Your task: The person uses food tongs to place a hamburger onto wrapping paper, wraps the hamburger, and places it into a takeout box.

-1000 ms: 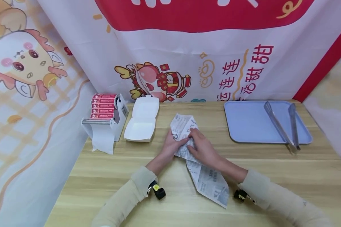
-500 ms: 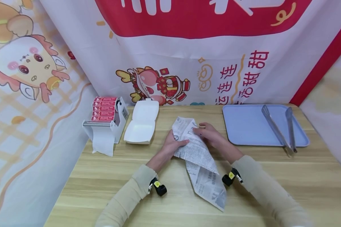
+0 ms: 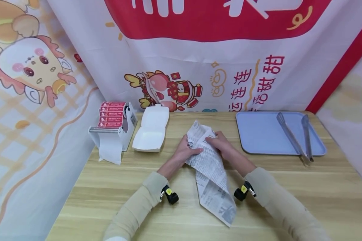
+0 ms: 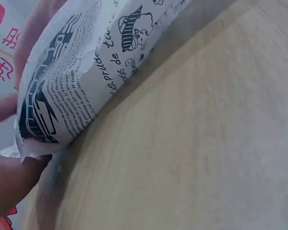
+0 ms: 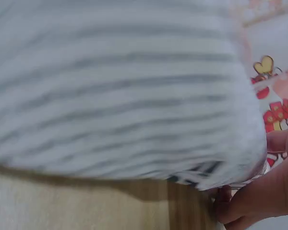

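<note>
A newsprint-patterned sheet of wrapping paper [image 3: 209, 164], folded over on itself, is held between both hands above the wooden table. My left hand [image 3: 182, 152] grips its left side, thumb across the front and fingers behind. On the upper right side my right hand [image 3: 224, 145] pinches the paper, thumb on top. A loose pointed tail of the paper hangs toward the front. In the left wrist view the printed paper [image 4: 72, 81] bulges above the thumb [image 4: 14, 177]. Blurred printed paper [image 5: 120, 96] fills most of the right wrist view. Whatever lies inside the folds is hidden.
An opened white takeaway box [image 3: 151, 134] stands left of the hands. Beside it is a label dispenser [image 3: 128, 134] with red stickers [image 3: 111, 118]. At right, a blue tray [image 3: 259, 134] bears metal tongs [image 3: 292, 137], which overhang its front edge. A printed cloth [image 3: 175, 60] hangs behind.
The right hand has moved from the middle of the paper to its right edge, pinching there. The folded flap has opened wider to the right, then drawn in slightly; the left hand keeps its grip.
</note>
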`<state>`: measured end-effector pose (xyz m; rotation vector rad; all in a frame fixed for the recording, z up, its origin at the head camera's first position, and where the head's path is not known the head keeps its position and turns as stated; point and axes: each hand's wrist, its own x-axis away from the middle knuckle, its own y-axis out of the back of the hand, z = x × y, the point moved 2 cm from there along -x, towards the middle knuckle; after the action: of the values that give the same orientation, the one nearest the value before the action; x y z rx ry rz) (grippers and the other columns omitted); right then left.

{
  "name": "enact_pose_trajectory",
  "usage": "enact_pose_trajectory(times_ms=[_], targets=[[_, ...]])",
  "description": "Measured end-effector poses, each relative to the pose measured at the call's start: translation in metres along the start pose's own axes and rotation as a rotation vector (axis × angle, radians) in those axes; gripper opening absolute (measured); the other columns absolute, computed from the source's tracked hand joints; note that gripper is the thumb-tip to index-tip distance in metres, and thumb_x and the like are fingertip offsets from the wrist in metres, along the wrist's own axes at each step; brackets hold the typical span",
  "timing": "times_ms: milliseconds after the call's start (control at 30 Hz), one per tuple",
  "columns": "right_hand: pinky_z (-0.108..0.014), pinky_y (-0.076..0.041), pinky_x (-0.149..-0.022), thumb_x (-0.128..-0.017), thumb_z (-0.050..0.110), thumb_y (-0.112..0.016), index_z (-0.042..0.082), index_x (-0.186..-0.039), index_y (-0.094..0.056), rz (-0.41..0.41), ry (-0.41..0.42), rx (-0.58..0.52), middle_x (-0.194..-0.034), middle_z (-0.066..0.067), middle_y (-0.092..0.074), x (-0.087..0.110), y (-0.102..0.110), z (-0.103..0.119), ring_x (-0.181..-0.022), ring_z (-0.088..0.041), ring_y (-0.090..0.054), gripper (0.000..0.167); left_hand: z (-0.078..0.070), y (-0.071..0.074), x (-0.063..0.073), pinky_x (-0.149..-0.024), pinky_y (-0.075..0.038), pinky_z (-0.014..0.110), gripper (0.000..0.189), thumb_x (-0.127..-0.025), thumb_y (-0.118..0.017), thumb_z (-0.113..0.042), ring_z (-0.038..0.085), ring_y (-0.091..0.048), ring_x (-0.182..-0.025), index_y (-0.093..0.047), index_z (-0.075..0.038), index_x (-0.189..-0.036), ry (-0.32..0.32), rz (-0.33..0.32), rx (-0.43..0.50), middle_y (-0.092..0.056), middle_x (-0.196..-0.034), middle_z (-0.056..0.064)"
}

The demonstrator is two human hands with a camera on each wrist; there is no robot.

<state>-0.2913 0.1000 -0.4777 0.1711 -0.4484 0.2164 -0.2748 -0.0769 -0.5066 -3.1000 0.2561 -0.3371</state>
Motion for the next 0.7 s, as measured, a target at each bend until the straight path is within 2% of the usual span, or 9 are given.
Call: enact_pose_trajectory(times_ms=[133,200,300,433,633,700], targets=[[-0.023,-0.051,-0.081,-0.098,0.016,-0.06,0.009,-0.149,-0.021,0.047,-0.059,-0.181,-0.138,-0.016,-0.045,-0.005,0.005,-0.005,-0.104,-0.02,-0.057,0.064,0.006,0.003,-0.002,-0.086,-0.058,0.031,0.084,-0.077,-0.078,0.006,0.021,-0.069,-0.098,-0.036,-0.014,-0.146,0.01,0.019,0.01,-0.059,-0.135,0.012],[-0.023,-0.05,-0.083,-0.097,0.014,-0.062,0.01,-0.152,-0.019,0.048,-0.104,-0.23,-0.136,-0.013,-0.046,-0.007,0.009,-0.009,-0.105,-0.019,-0.056,0.069,0.008,0.004,-0.002,-0.084,-0.058,0.031,0.084,-0.077,-0.078,0.006,0.021,-0.07,-0.096,-0.036,-0.016,-0.146,0.018,0.035,0.019,-0.06,-0.134,0.012],[-0.024,-0.051,-0.085,-0.097,0.013,-0.063,0.006,-0.154,-0.028,0.033,-0.13,-0.249,-0.135,-0.013,-0.052,-0.008,0.011,-0.014,-0.107,-0.019,-0.058,0.067,0.01,0.004,-0.001,-0.083,-0.059,0.033,0.084,-0.078,-0.078,0.006,0.021,-0.071,-0.094,-0.035,-0.018,-0.147,0.018,0.061,0.029,-0.061,-0.134,0.011],[-0.023,-0.052,-0.087,-0.097,0.012,-0.062,0.002,-0.147,-0.044,-0.009,-0.078,-0.25,-0.14,-0.016,-0.055,-0.008,0.009,-0.018,-0.11,-0.019,-0.061,0.054,0.009,0.004,-0.001,-0.082,-0.059,0.033,0.084,-0.078,-0.077,0.007,0.02,-0.071,-0.092,-0.035,-0.019,-0.147,0.014,0.07,0.04,-0.062,-0.132,0.012],[-0.021,-0.054,-0.082,-0.098,0.014,-0.06,0.007,-0.149,-0.044,-0.127,-0.034,-0.247,-0.144,-0.014,-0.054,-0.008,0.006,-0.021,-0.114,-0.02,-0.06,0.053,0.007,0.002,-0.002,-0.081,-0.059,0.03,0.081,-0.078,-0.077,0.007,0.017,-0.071,-0.089,-0.037,-0.014,-0.145,0.012,0.067,0.054,-0.062,-0.132,0.015],[-0.021,-0.054,-0.079,-0.098,0.015,-0.061,0.006,-0.149,-0.044,-0.124,-0.014,-0.236,-0.143,-0.015,-0.054,-0.004,0.005,-0.02,-0.108,-0.018,-0.063,0.054,0.005,0.0,-0.001,-0.08,-0.059,0.03,0.081,-0.078,-0.077,0.008,0.016,-0.07,-0.089,-0.037,-0.014,-0.145,0.008,0.062,0.053,-0.062,-0.131,0.014]])
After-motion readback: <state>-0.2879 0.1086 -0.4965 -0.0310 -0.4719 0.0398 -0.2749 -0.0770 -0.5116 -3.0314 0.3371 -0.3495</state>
